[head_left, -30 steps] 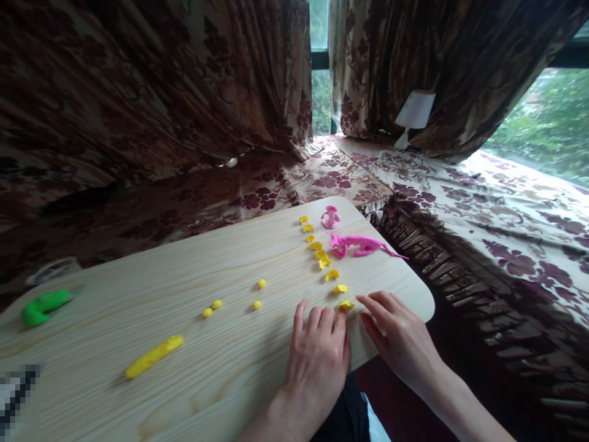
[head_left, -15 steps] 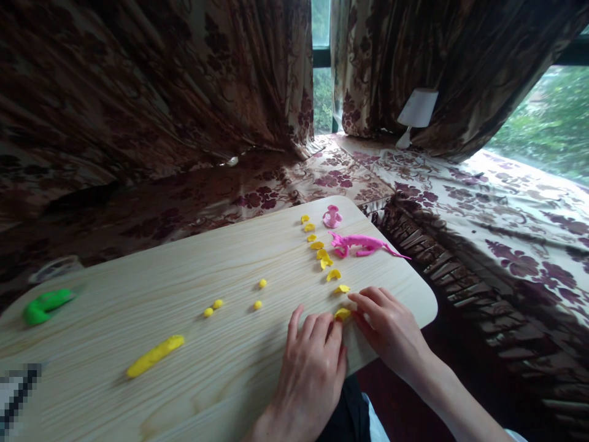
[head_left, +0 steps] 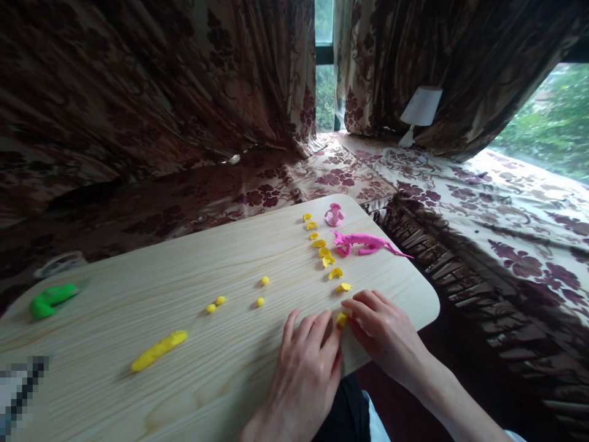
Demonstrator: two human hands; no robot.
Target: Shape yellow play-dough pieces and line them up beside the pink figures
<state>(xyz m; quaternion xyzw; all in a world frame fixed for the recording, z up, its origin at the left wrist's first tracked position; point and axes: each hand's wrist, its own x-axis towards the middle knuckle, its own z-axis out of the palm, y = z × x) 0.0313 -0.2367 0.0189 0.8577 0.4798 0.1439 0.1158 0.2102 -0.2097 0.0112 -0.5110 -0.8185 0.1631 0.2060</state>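
My left hand [head_left: 306, 362] and my right hand [head_left: 384, 331] meet near the front right edge of a light wooden table [head_left: 193, 344]. Their fingertips pinch a small yellow clay piece [head_left: 341, 318] between them, just above the tabletop. A row of several small yellow clay pieces [head_left: 326, 255] runs away from my hands toward the far edge. Beside that row lies a pink clay lizard-like figure [head_left: 363, 242], and behind it a small pink clay knob [head_left: 334, 215].
Three small yellow clay balls [head_left: 239, 296] lie mid-table. A yellow clay roll [head_left: 159, 350] rests at the front left, a green clay roll [head_left: 50, 299] at the far left edge. Patterned brown curtains and cloth surround the table; a white lamp [head_left: 419, 110] stands by the window.
Both hands have drawn together and closed their fingertips on the nearest yellow piece, which has shifted slightly toward me. The camera view moved a little.
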